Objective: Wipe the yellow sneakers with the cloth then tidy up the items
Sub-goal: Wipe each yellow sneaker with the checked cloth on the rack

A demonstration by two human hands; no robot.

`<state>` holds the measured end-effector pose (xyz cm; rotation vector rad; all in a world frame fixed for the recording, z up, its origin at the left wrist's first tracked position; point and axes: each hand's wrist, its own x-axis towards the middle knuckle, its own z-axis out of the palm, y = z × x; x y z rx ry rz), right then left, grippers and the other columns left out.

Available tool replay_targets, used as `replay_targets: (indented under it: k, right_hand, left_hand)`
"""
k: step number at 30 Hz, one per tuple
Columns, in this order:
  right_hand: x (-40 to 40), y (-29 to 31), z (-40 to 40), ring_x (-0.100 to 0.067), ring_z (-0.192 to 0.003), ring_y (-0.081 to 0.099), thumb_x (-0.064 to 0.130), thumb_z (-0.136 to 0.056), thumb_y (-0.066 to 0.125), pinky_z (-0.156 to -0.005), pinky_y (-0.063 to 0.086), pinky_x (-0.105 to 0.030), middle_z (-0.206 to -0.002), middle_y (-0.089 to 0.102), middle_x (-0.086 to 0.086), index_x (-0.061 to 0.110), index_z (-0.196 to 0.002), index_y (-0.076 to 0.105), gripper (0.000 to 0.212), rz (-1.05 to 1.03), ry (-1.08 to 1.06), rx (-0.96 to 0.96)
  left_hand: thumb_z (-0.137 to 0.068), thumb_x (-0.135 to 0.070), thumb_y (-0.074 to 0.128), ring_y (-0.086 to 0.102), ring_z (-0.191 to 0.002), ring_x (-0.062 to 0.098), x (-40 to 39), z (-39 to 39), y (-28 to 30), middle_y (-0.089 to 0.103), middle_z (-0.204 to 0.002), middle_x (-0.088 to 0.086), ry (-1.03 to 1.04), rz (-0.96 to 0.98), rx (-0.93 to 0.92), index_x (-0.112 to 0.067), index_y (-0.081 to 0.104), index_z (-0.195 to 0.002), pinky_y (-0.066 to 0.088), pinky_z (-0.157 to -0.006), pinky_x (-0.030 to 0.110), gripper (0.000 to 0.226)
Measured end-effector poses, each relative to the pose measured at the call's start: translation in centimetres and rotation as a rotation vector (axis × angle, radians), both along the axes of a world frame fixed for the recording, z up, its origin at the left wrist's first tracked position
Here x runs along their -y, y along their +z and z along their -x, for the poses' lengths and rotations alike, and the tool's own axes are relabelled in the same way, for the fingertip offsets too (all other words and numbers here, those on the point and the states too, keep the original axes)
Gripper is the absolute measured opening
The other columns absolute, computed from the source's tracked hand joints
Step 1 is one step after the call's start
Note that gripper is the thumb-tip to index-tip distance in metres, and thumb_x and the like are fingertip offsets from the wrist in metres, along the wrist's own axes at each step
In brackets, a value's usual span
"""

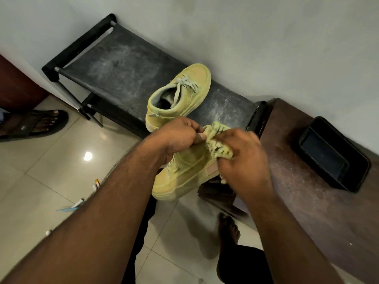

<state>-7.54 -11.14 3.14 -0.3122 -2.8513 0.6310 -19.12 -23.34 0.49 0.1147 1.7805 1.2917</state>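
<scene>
Dim indoor light, lamp glare on floor tiles (pixel 88 156), blurred right hand (pixel 244 158) (motion), wide-angle edge bending

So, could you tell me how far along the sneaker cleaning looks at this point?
Nothing looks clearly finished. In hand: the left hand grips one yellow sneaker while the right hand rubs the cloth against its heel end. Left: the other sneaker sits on the dusty black rack; whether it is already wiped cannot be told. Tidying has not started.

yellow sneakers (pixel 180 95), yellow-green cloth (pixel 219 144), dusty black rack (pixel 123 64).
</scene>
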Motion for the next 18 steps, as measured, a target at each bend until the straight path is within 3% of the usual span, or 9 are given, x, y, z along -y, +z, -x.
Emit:
replay_targets:
  k: [3, 7, 9, 12, 16, 18]
  right_hand:
    - [-2.5, -1.1, 0.4, -0.020, -0.097, 0.058, 0.011, -0.077, 0.057, -0.080, 0.044, -0.029, -0.104, 0.068, 0.004, 0.019, -0.104, 0.072, 0.032, 0.068, -0.153, 0.053]
    - [-1.2, -0.4, -0.1, -0.014, -0.098, 0.053, 0.010, -0.067, 0.054, -0.081, 0.037, -0.020, -0.106, 0.068, 0.008, 0.016, -0.104, 0.073, 0.042, 0.075, -0.009, -0.054]
    - [-1.6, -0.4, 0.1, -0.014, -0.100, 0.055, 0.009, -0.068, 0.054, -0.083, 0.040, -0.024, -0.107, 0.068, 0.009, 0.019, -0.104, 0.072, 0.042, 0.117, -0.032, -0.052]
    - [-3.1, -0.6, 0.2, -0.014, -0.098, 0.062, 0.007, -0.072, 0.057, -0.087, 0.050, -0.035, -0.104, 0.070, 0.008, 0.020, -0.102, 0.073, 0.037, 0.238, -0.094, -0.001]
    - [-2.8, 0.0, -0.3, -0.015, -0.086, 0.065, 0.000, -0.067, 0.059, -0.076, 0.053, -0.037, -0.091, 0.071, 0.004, 0.010, -0.089, 0.075, 0.029, 0.296, 0.041, -0.137]
    - [-3.1, -0.4, 0.0, -0.011, -0.084, 0.065, 0.001, -0.067, 0.058, -0.072, 0.054, -0.037, -0.087, 0.070, 0.005, 0.012, -0.085, 0.075, 0.027, 0.401, -0.035, -0.118]
  left_hand:
    - [-0.088, -0.006, 0.065, 0.067, -0.098, 0.024, -0.3, -0.1, -0.1, 0.073, -0.097, 0.010, -0.008, -0.003, -0.013, -0.007, 0.073, -0.094, 0.053, -0.095, 0.038, 0.010]
    - [-0.092, -0.017, 0.063, 0.065, -0.086, 0.027, -0.3, -0.4, 0.2, 0.072, -0.092, 0.018, 0.046, -0.074, 0.039, 0.001, 0.072, -0.094, 0.054, -0.091, 0.043, 0.020]
    - [-0.092, -0.021, 0.063, 0.062, -0.084, 0.027, -0.2, -0.4, 0.3, 0.072, -0.092, 0.020, 0.039, -0.110, 0.026, 0.003, 0.071, -0.092, 0.052, -0.090, 0.042, 0.026]
    - [-0.092, -0.018, 0.062, 0.063, -0.079, 0.021, -0.2, -0.5, 0.5, 0.073, -0.082, 0.009, -0.018, -0.127, -0.002, -0.002, 0.072, -0.087, 0.052, -0.085, 0.034, 0.020]
    - [-0.094, -0.017, 0.059, 0.060, -0.064, 0.014, 0.1, -0.4, 0.5, 0.069, -0.069, 0.005, -0.056, -0.141, -0.001, -0.004, 0.071, -0.077, 0.049, -0.071, 0.029, 0.024]
    - [-0.094, -0.018, 0.060, 0.055, -0.071, 0.022, 0.4, -0.3, 0.6, 0.067, -0.077, 0.016, -0.130, -0.158, -0.028, 0.004, 0.069, -0.083, 0.046, -0.074, 0.034, 0.027]
